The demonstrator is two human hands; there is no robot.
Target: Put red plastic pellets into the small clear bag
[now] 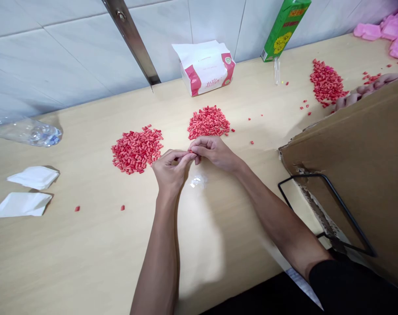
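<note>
My left hand (pixel 171 168) and my right hand (pixel 214 151) meet fingertip to fingertip over the middle of the table. Pinched between them is a small red plastic piece (pixel 190 152), mostly covered by the fingers. Just beyond my right hand lies a heap of small red tube-like pieces (pixel 208 122). A second heap of similar red pieces (pixel 136 149) is close to the left of my left hand. Small clear shiny bits (pixel 198 180) rest on the tabletop below my fingers.
Against the tiled wall stand a tissue pack (pixel 207 72) and a green carton (pixel 284 33). A large cardboard sheet (pixel 356 162) with a black metal frame (pixel 336 197) rises at right; another person's hand (pixel 359 94) shows behind it. Folded tissues (pixel 23 204) and a clear bottle (pixel 25 129) lie left.
</note>
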